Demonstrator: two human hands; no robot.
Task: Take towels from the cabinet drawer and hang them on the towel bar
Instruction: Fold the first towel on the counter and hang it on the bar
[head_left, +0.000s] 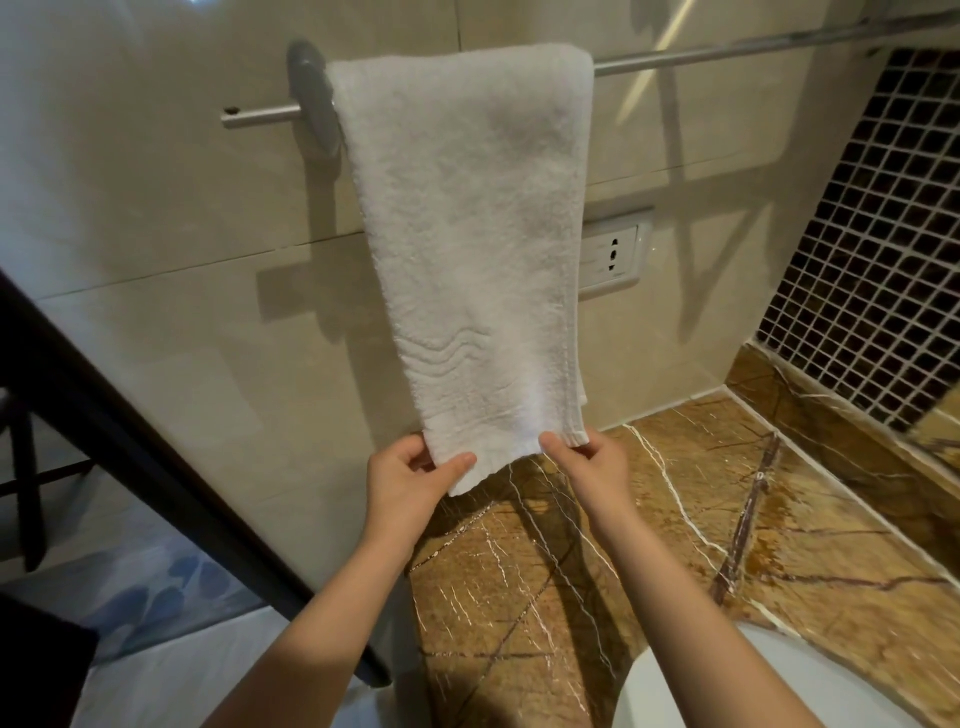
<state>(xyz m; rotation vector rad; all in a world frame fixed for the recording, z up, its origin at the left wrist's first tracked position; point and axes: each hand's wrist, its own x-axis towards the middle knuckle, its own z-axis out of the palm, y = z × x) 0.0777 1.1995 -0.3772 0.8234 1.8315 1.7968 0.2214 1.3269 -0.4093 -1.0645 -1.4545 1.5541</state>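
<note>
Forearms (322, 623): bare, reaching up from the bottom edge toward the wall.
Left hand (410, 478): pinches the towel's lower left corner, thumb on the front and fingers curled behind.
Right hand (592, 462): pinches the lower right corner in the same way, thumb on the hem.
Towel (478, 234): white terry with a wavy woven band near the bottom; it is draped over the left end of the towel bar and hangs flat against the wall, its hem held just above the surface.
Towel bar (727, 54): slim metal rod running right along the wall, with a round mount (311, 98) just left of the towel.
Wall (156, 182): large glossy beige tiles, crossed by shadows.
Socket (613, 254): white plate, partly hidden behind the towel's right edge.
Surface (675, 545): polished brown marble with pale veins, meeting the wall under the towel.
Basin (691, 691): white rounded rim at the lower right.
Mosaic (883, 234): small dark tiles with white grout on the right-hand wall.
Floor (156, 587): blue-patterned, seen lower left beyond a dark frame (130, 441).
</note>
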